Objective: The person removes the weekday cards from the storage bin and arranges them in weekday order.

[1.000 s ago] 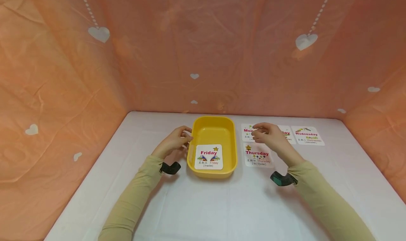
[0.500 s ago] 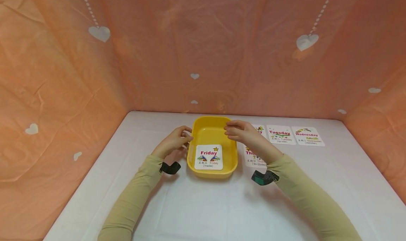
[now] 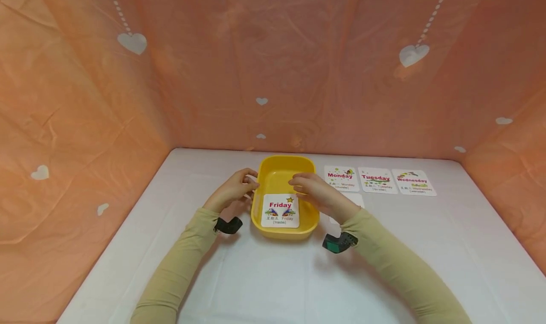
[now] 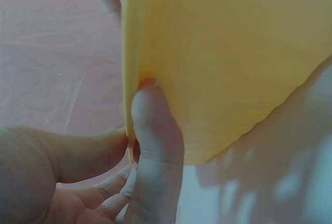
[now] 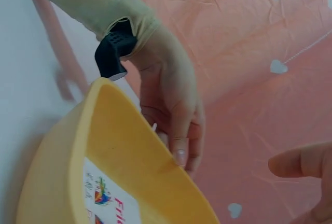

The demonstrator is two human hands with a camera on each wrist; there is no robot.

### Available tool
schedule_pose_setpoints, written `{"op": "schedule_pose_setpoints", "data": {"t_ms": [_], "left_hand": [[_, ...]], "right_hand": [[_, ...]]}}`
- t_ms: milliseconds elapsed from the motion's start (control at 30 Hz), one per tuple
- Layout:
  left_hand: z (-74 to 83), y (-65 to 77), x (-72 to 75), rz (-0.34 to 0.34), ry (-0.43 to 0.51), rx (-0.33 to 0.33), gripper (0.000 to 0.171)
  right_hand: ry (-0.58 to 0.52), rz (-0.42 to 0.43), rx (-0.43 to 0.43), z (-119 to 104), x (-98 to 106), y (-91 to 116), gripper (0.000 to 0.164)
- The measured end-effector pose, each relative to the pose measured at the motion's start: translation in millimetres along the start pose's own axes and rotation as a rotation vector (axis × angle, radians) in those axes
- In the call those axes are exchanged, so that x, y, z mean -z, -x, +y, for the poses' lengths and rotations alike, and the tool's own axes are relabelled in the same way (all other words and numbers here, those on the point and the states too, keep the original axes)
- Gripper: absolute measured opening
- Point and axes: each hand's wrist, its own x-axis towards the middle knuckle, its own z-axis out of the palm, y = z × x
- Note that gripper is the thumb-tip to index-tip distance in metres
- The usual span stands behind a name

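My left hand pinches the left rim of a yellow plastic tray. In the left wrist view its thumb and a finger close on the tray's edge from either side. Inside the tray, toward the near end, lies a white square card printed "Friday". Over the tray's right side hovers my right hand, fingers loosely bent and holding nothing, pointing left above the Friday card. At the right wrist view's edge only part of this hand shows.
Right of the tray, the Monday, Tuesday and Wednesday cards form a row on the white table. Below them a card is mostly hidden behind my right hand. An orange cloth with white hearts rises behind.
My right hand has moved left from above the cards on the table to above the tray, uncovering Monday and Tuesday and covering much of the Thursday card. My left hand stays at the rim.
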Motion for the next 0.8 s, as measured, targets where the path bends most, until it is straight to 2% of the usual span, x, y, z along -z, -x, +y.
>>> {"op": "schedule_pose_setpoints", "data": {"t_ms": [367,800], "left_hand": [[1.5,2.3,0.4,-0.008,0.006,-0.013,0.035],[-1.0,0.9,1.5,-0.021,0.006,-0.022,0.035]], "right_hand": [[-0.004,0.038,-0.072,4.1,-3.6,-8.0,0.047],[-0.051,0.06,-0.102,9.5,-3.6,-11.7,0.048]]}}
